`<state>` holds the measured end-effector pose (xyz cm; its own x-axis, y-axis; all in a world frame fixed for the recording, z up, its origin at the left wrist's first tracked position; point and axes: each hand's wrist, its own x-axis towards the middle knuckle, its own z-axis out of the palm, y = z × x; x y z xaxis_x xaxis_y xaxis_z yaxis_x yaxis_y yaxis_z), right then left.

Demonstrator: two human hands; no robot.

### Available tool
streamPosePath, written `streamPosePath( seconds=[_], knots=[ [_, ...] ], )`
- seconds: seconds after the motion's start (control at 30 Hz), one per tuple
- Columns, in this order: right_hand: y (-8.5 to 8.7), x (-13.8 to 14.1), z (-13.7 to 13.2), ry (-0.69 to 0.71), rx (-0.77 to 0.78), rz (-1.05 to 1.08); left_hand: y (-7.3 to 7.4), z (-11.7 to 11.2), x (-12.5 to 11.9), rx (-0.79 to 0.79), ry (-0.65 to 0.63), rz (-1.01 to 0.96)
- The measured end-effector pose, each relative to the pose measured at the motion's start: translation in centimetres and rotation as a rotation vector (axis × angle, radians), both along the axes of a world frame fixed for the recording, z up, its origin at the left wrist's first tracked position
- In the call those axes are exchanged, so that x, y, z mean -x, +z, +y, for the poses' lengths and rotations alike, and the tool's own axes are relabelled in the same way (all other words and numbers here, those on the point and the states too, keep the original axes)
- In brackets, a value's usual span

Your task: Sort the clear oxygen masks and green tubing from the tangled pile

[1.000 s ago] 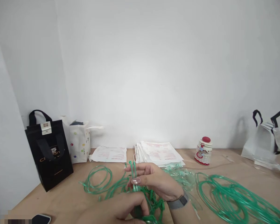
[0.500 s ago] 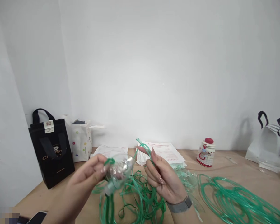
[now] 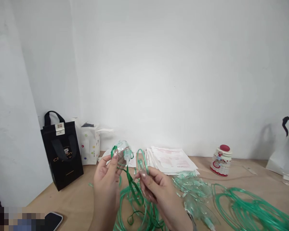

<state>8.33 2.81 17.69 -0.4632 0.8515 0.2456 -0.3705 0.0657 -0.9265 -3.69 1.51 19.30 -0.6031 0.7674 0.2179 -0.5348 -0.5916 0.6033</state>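
My left hand (image 3: 108,173) is closed on a clear oxygen mask (image 3: 122,146), whose pale green connector (image 3: 127,154) points down towards me. From the mask hangs a green elastic strap (image 3: 132,183). My right hand (image 3: 156,189) pinches the end of a green tube (image 3: 140,164), which loops up above the fingertips. The tube end and the mask connector are close together but apart. Below both hands lies a tangle of green tubing and straps (image 3: 125,205) on the brown table, partly hidden by my hands.
Several clear masks (image 3: 195,189) lie in a heap at my right, beside coiled green tubing (image 3: 252,205). Paper sheets (image 3: 173,157) lie by the wall. A black bag (image 3: 65,170), a dotted white bag (image 3: 89,144), a phone (image 3: 53,221) and a red-lidded jar (image 3: 221,162) stand or lie around.
My left hand has turned the mask so its connector faces my right hand. My right hand has come lower and left with the tube end. The view has shifted slightly left.
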Motion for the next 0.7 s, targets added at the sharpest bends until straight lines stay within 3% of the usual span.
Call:
streamPosePath(
  seconds=[0.23,0.37,0.5,0.7],
  knots=[
    [-0.6,1.3,-1.1,-0.044,-0.081,-0.074,0.1,-0.6,-0.6,-0.006,0.038,0.036],
    [-0.6,1.3,-0.9,-0.016,-0.075,-0.099,0.2,-0.9,-0.8,0.036,0.036,0.058],
    [-0.5,1.2,-0.8,-0.015,-0.034,-0.048,-0.1,-0.9,-0.9,-0.04,0.006,0.12],
    [0.4,0.0,-0.8,-0.175,-0.061,-0.079,-0.4,-1.0,-0.8,-0.098,0.058,0.284]
  ],
)
